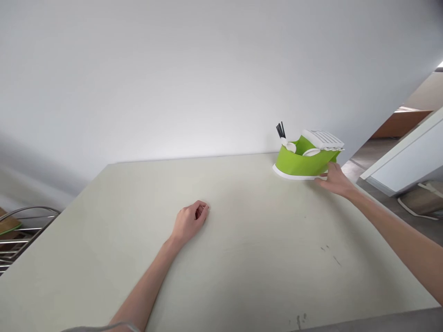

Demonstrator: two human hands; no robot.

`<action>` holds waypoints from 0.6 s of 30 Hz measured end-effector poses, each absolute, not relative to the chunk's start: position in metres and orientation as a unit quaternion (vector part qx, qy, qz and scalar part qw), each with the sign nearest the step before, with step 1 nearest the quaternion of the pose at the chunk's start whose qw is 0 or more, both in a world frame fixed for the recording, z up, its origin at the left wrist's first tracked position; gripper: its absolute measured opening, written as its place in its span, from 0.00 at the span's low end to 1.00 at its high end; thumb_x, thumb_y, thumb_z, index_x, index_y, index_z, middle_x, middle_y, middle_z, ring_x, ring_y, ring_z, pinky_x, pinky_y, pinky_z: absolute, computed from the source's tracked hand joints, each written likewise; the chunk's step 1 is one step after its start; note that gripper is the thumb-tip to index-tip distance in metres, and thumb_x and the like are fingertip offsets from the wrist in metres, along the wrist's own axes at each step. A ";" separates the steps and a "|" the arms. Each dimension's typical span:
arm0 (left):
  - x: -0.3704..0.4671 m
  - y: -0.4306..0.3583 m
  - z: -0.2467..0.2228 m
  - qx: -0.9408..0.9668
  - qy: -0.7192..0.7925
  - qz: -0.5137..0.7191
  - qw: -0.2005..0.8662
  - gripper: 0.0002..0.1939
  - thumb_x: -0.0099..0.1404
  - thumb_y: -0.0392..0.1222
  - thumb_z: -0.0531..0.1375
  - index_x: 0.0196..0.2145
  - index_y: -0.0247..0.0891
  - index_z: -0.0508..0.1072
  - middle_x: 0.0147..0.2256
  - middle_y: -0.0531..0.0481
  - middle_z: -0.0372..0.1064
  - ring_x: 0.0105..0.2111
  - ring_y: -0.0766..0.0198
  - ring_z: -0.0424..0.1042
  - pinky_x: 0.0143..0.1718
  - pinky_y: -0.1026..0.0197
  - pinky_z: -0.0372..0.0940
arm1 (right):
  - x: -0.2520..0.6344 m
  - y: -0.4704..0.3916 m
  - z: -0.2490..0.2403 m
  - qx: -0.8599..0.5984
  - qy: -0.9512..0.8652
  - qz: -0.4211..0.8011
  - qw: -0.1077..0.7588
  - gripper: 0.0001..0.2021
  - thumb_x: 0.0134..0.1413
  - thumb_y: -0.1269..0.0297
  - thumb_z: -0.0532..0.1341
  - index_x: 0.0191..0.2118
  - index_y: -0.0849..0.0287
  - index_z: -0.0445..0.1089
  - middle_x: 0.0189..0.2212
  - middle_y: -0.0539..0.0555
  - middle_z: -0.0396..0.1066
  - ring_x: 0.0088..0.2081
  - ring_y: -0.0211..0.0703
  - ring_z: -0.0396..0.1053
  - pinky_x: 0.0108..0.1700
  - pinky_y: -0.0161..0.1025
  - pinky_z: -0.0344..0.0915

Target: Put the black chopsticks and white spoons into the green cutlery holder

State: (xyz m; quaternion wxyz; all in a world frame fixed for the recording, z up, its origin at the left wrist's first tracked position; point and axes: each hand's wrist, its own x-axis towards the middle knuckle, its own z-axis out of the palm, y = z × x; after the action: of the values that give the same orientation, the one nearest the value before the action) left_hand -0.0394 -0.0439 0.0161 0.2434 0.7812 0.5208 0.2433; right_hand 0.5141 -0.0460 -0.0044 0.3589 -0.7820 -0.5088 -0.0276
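Right fingers (332, 170) are touching caddy's (300, 165) 4-o'clock end, grip unclear; caddy is sitting at their 10 o'clock, long axis running 9-to-3, at counter's (242, 230) 1 o'clock. Left hand (188, 221) is resting farther off, curled closed, nothing visible inside.

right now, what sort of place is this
Perhaps a home kitchen or dining area: a green utensil holder with black sticks stands on a pale table by a plain wall.
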 end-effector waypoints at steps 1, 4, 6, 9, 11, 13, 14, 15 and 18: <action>-0.039 -0.044 0.016 0.782 0.520 0.244 0.242 0.18 0.74 0.56 0.51 0.37 0.43 0.74 0.27 0.53 0.72 0.24 0.64 0.66 0.30 0.62 0.62 | 0.515 -0.046 -0.006 -0.785 -0.514 -0.013 0.344 0.27 0.40 0.65 0.72 0.49 0.64 0.71 0.53 0.74 0.68 0.36 0.49 0.72 0.38 0.47 0.64; -0.040 -0.044 0.016 0.783 0.521 0.243 0.238 0.18 0.74 0.55 0.51 0.37 0.43 0.74 0.28 0.53 0.73 0.24 0.63 0.67 0.30 0.62 0.62 | 0.516 -0.052 -0.011 -0.794 -0.549 0.015 0.261 0.32 0.42 0.65 0.72 0.55 0.64 0.66 0.59 0.79 0.63 0.48 0.62 0.71 0.43 0.51 0.61; -0.039 -0.045 0.015 0.784 0.523 0.242 0.233 0.18 0.74 0.55 0.51 0.37 0.43 0.74 0.28 0.52 0.74 0.24 0.63 0.67 0.30 0.61 0.62 | 0.514 -0.057 -0.015 -0.795 -0.569 0.002 0.207 0.33 0.46 0.64 0.70 0.58 0.65 0.62 0.61 0.82 0.59 0.56 0.69 0.67 0.46 0.53 0.60; -0.039 -0.044 0.015 0.785 0.524 0.240 0.226 0.18 0.74 0.55 0.51 0.37 0.43 0.74 0.28 0.52 0.74 0.25 0.63 0.67 0.30 0.61 0.61 | 0.505 -0.063 -0.019 -0.782 -0.598 -0.024 0.173 0.33 0.49 0.63 0.68 0.60 0.64 0.59 0.63 0.82 0.58 0.58 0.72 0.64 0.47 0.54 0.59; -0.039 -0.044 0.015 0.785 0.524 0.239 0.226 0.18 0.74 0.55 0.51 0.37 0.43 0.74 0.28 0.52 0.74 0.25 0.63 0.67 0.30 0.61 0.61 | 0.494 -0.066 -0.019 -0.769 -0.620 -0.037 0.151 0.33 0.51 0.62 0.67 0.62 0.64 0.58 0.63 0.81 0.59 0.58 0.72 0.65 0.47 0.54 0.60; -0.039 -0.044 0.015 0.786 0.524 0.237 0.227 0.18 0.74 0.55 0.51 0.38 0.43 0.74 0.28 0.53 0.74 0.25 0.63 0.67 0.31 0.61 0.61 | 0.479 -0.068 -0.018 -0.758 -0.640 -0.047 0.117 0.34 0.53 0.60 0.65 0.64 0.65 0.56 0.64 0.80 0.59 0.57 0.71 0.66 0.47 0.53 0.63; -0.039 -0.044 0.015 0.786 0.524 0.238 0.226 0.18 0.74 0.55 0.51 0.38 0.43 0.74 0.28 0.53 0.74 0.25 0.63 0.68 0.31 0.61 0.61 | 0.469 -0.069 -0.016 -0.751 -0.650 -0.052 0.102 0.34 0.54 0.60 0.64 0.65 0.65 0.55 0.64 0.79 0.59 0.57 0.70 0.66 0.47 0.53 0.64; -0.039 -0.044 0.016 0.787 0.523 0.238 0.225 0.17 0.74 0.55 0.51 0.38 0.43 0.74 0.28 0.53 0.74 0.25 0.63 0.68 0.31 0.61 0.61 | 0.459 -0.069 -0.014 -0.744 -0.660 -0.055 0.092 0.34 0.55 0.61 0.63 0.65 0.66 0.54 0.64 0.78 0.59 0.56 0.69 0.67 0.48 0.53 0.65; -0.040 -0.044 0.016 0.787 0.522 0.240 0.226 0.18 0.74 0.55 0.52 0.38 0.43 0.74 0.28 0.52 0.74 0.26 0.63 0.68 0.31 0.61 0.61 | 0.421 -0.072 -0.008 -0.719 -0.687 -0.065 0.085 0.33 0.57 0.61 0.60 0.65 0.67 0.53 0.64 0.76 0.60 0.56 0.67 0.68 0.49 0.52 0.68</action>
State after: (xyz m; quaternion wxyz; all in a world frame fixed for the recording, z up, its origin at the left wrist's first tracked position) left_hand -0.0395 -0.0441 0.0164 0.2263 0.7865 0.5221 0.2400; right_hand 0.4210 -0.0722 -0.0076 0.0852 -0.7191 -0.6865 -0.0654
